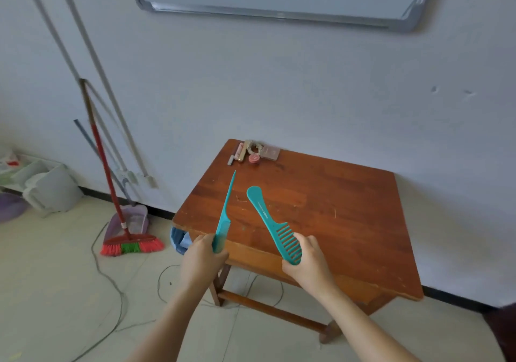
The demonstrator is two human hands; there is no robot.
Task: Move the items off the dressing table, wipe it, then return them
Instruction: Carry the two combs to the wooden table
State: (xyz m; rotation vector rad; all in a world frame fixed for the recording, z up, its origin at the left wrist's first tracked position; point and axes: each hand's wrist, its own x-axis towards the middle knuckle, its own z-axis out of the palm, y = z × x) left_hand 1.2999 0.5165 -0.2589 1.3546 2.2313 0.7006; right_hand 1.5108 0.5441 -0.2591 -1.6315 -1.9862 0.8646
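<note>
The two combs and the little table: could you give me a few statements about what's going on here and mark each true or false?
1. The left hand holds a teal tail comb by its toothed end. True.
2. The right hand is empty. False: it grips a teal wide-tooth comb at its teeth.
3. A few small cosmetics sit at the wooden table's far corner by the wall. True.
4. The broom lies across the table. False: it leans against the wall, on the floor to the table's left.
</note>
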